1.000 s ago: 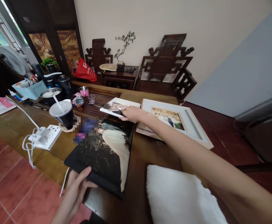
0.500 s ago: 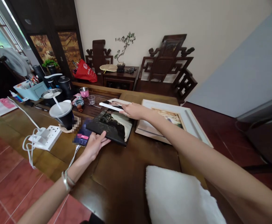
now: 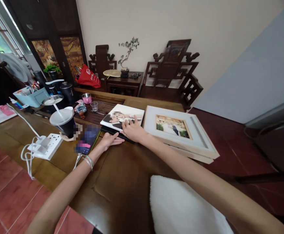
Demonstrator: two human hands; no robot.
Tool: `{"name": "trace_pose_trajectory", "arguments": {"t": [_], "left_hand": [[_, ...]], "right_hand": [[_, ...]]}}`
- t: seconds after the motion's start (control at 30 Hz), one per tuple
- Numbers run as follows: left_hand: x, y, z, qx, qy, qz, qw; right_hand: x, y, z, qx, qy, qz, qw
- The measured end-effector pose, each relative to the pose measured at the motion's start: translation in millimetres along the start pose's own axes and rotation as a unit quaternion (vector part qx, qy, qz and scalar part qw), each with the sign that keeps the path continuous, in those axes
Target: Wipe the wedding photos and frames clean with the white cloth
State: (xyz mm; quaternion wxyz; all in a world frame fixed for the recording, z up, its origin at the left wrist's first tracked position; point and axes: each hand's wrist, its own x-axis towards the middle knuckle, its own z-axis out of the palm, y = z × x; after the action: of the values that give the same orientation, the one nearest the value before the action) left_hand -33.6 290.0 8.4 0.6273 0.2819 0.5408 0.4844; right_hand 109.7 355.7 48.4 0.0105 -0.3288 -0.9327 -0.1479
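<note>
Left of the frame (image 3: 173,126), I'm resting my right hand (image 3: 132,128), fingers spread, on the white panel (image 3: 112,117), which is lying on the black panel (image 3: 106,129). My left hand (image 3: 109,140) is touching the black panel's near edge; whether it's gripping, I can't tell over the feed. The phone (image 3: 90,138) is lying farther left of the frame.
</note>
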Motion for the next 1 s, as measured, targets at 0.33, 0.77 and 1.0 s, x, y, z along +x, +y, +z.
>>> {"name": "trace_pose_trajectory", "arguments": {"t": [0.33, 0.77, 1.0], "left_hand": [[22.5, 26.3, -18.7, 0.069, -0.072, -0.093, 0.991], [7.9, 86.7, -39.5, 0.294, 0.029, 0.026, 0.955], [42.8, 100.9, -52.3, 0.413, 0.128, 0.149, 0.889]], "right_hand": [[-13.5, 0.6, 9.2, 0.049, -0.003, 0.03, 0.998], [-86.4, 79.0, -26.5, 0.233, 0.026, 0.034, 0.971], [-205.9, 126.7, 10.3, 0.259, 0.123, 0.471, 0.834]]}}
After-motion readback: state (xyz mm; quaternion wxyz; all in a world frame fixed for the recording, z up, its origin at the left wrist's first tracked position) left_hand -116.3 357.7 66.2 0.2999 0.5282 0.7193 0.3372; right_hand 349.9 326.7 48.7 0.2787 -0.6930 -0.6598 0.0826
